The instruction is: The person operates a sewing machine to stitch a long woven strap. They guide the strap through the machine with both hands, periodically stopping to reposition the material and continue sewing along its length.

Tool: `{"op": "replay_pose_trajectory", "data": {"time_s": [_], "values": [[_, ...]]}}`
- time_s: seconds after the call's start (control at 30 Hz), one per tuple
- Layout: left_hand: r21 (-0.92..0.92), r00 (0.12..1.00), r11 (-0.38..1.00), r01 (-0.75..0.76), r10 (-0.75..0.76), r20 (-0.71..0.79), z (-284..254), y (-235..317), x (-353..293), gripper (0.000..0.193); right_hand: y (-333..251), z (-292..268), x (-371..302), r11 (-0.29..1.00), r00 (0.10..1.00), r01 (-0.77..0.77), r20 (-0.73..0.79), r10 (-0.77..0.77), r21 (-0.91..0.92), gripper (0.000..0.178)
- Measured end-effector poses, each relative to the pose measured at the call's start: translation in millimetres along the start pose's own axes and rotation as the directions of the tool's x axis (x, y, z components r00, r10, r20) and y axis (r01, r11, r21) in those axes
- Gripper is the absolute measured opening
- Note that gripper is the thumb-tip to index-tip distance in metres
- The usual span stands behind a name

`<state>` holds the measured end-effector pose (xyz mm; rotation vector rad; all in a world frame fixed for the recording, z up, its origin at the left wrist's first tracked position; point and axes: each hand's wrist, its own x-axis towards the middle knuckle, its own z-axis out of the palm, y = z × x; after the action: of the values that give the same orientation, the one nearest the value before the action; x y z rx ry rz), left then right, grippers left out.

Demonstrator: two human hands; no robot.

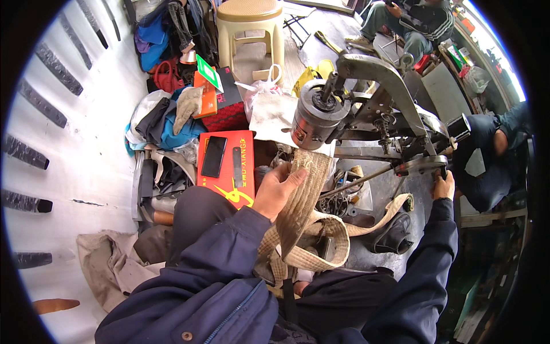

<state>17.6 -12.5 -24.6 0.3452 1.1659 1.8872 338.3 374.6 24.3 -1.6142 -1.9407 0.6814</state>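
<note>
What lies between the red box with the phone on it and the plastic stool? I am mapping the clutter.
In the head view, between the red box and the beige stool lie a darker red box, an orange box and a work glove.

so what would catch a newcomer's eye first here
The grey metal stitching machine fills the upper middle. Below it the left hand holds a wide tan webbing strap that loops down over the lap, while the right hand grips the machine's handwheel at right. A red box with a dark phone on it lies left.
</note>
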Motion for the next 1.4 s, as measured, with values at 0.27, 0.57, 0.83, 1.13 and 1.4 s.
{"op": "replay_pose_trajectory", "data": {"time_s": [0.27, 0.57, 0.83, 1.13, 1.4], "values": [[0.299, 0.987, 0.943, -0.143, 0.160, -0.033, 0, -1, -8, 0.023, 1, 0, -1, 0.997, 1.000, 0.010, -0.026, -0.008, 0.082, 0.028], [0.556, 0.960, 0.797, -0.237, 0.281, 0.006, 4, 14, -16, 0.032, 7, -4, 11, 0.991, 0.991, -0.119, 0.073, 0.114, 0.061, 0.021], [0.293, 0.997, 0.954, -0.063, 0.073, -0.024, 0, -1, -8, 0.035, 10, -5, 8, 0.986, 0.997, -0.070, 0.033, 0.066, 0.149, 0.026], [0.192, 0.971, 0.958, -0.214, 0.230, -0.063, 10, -1, -3, 0.027, 65, 71, -3, 0.935, 0.938, -0.316, 0.203, 0.281, 0.162, 0.017], [0.295, 0.961, 0.926, -0.235, 0.267, -0.073, 10, -4, 1, 0.016, -41, 71, -93, 0.974, 0.930, 0.111, 0.324, -0.172, 0.199, 0.023]]}}
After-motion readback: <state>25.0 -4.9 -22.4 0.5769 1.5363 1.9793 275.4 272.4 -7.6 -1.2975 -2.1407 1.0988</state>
